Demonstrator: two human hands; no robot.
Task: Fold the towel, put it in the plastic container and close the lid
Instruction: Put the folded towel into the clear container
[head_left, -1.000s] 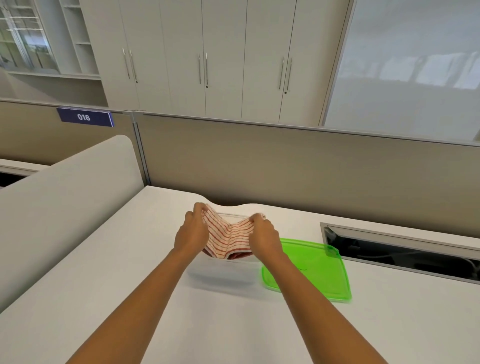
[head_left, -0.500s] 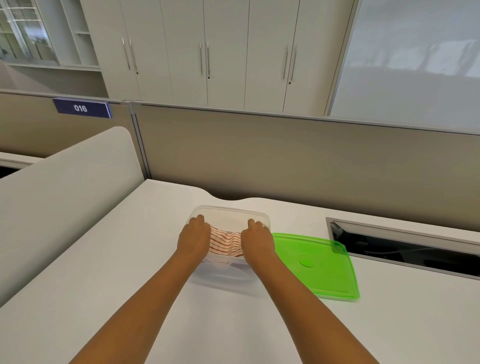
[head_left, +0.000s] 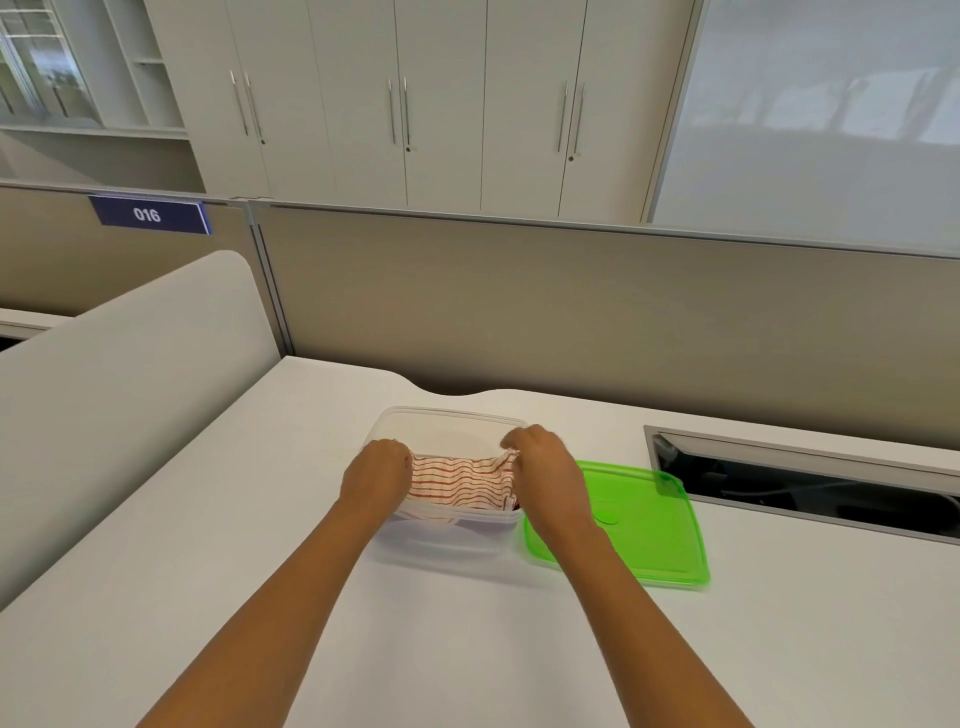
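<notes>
A folded white towel with red stripes (head_left: 462, 483) lies inside the clear plastic container (head_left: 452, 423) on the white desk. My left hand (head_left: 375, 474) grips the towel's left end inside the container. At the towel's right end my right hand (head_left: 540, 462) holds the cloth, fingers curled over the container's right rim. The green lid (head_left: 639, 525) lies flat on the desk just right of the container, partly under my right forearm.
A beige partition wall (head_left: 571, 322) stands behind the desk. A rounded grey divider (head_left: 130, 374) borders the desk's left side. An open cable slot (head_left: 810, 483) cuts into the desk at the right. White cabinets stand beyond the partition.
The towel went down from above the container into it. My hands then moved apart, spreading the towel flat inside.
</notes>
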